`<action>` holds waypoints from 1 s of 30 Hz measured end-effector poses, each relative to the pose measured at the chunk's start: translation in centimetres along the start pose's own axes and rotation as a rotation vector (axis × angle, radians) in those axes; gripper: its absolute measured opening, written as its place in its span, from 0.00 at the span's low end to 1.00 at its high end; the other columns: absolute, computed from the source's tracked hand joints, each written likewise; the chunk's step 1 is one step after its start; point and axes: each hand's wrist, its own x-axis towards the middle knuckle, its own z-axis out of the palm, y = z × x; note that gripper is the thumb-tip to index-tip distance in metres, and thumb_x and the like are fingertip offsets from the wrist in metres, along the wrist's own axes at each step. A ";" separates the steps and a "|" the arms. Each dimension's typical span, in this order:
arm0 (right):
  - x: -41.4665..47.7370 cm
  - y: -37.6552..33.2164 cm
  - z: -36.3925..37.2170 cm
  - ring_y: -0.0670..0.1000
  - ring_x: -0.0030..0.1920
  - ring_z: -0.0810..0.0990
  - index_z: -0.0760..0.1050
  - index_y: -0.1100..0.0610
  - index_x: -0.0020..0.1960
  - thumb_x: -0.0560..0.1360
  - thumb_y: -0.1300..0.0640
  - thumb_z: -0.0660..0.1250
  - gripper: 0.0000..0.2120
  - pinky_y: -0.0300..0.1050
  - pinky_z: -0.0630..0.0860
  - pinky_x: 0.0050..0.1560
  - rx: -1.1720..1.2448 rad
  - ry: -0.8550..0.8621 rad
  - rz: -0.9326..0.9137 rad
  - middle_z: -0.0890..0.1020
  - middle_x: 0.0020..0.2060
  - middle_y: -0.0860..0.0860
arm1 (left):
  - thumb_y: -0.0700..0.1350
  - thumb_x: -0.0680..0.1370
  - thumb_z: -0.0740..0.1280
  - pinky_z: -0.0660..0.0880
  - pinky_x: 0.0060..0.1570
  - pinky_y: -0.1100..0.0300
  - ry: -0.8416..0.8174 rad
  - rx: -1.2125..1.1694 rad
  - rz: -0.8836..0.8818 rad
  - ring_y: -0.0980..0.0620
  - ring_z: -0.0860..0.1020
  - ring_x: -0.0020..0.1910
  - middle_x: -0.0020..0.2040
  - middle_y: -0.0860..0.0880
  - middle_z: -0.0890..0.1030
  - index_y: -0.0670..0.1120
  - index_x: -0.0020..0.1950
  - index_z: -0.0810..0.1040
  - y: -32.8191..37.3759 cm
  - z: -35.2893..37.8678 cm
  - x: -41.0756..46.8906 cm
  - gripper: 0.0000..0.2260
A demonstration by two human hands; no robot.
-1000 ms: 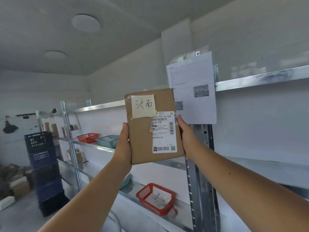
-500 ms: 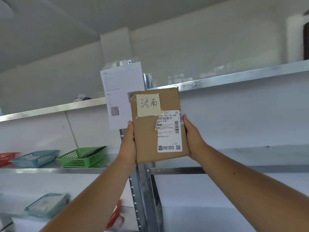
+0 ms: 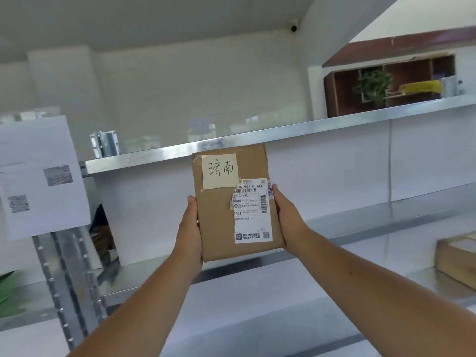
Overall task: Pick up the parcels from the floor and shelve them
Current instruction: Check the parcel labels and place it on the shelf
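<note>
You hold the brown parcel [image 3: 231, 204] upright in front of the metal shelves, and it is in the air, not on any shelf. Your left hand [image 3: 189, 233] presses its left edge and your right hand [image 3: 289, 220] presses its right edge, so each grip is closed on the parcel. A handwritten note [image 3: 219, 171] and a printed shipping label [image 3: 252, 211] are stuck on its front. The upper shelf [image 3: 334, 126] runs behind its top edge. Another parcel [image 3: 456, 261] lies on the lower shelf [image 3: 360, 233] at the far right. A printed sheet [image 3: 38, 176] hangs at the left.
</note>
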 end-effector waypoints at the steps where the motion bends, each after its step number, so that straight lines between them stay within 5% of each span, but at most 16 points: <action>1: -0.4 -1.1 -1.9 0.63 0.65 0.83 0.80 0.53 0.71 0.84 0.36 0.56 0.28 0.66 0.73 0.73 -0.002 0.016 -0.014 0.85 0.65 0.58 | 0.72 0.83 0.51 0.79 0.67 0.37 -0.024 -0.001 -0.004 0.42 0.87 0.60 0.62 0.47 0.88 0.59 0.69 0.84 -0.5 2.1 -0.1 0.30; 19: -9.5 -14.5 -27.7 0.63 0.63 0.85 0.81 0.53 0.69 0.82 0.33 0.57 0.30 0.66 0.76 0.70 -0.058 0.337 -0.132 0.86 0.63 0.57 | 0.71 0.82 0.56 0.82 0.63 0.37 -0.329 -0.094 -0.140 0.42 0.87 0.61 0.63 0.48 0.88 0.58 0.68 0.84 -10.3 30.7 -1.8 0.27; 25: -10.6 -16.3 -32.4 0.59 0.55 0.89 0.86 0.49 0.61 0.82 0.32 0.57 0.28 0.58 0.87 0.52 -0.058 0.415 -0.135 0.89 0.56 0.55 | 0.72 0.81 0.58 0.78 0.68 0.35 -0.385 -0.061 -0.184 0.43 0.87 0.61 0.62 0.51 0.88 0.59 0.66 0.85 -12.1 35.6 -1.4 0.26; 30: -9.7 -17.0 -36.1 0.61 0.53 0.89 0.89 0.48 0.56 0.81 0.30 0.58 0.28 0.60 0.84 0.54 -0.040 0.503 -0.141 0.89 0.55 0.55 | 0.72 0.81 0.58 0.79 0.67 0.36 -0.449 -0.051 -0.227 0.45 0.87 0.59 0.60 0.52 0.89 0.59 0.65 0.85 -13.8 39.2 0.5 0.26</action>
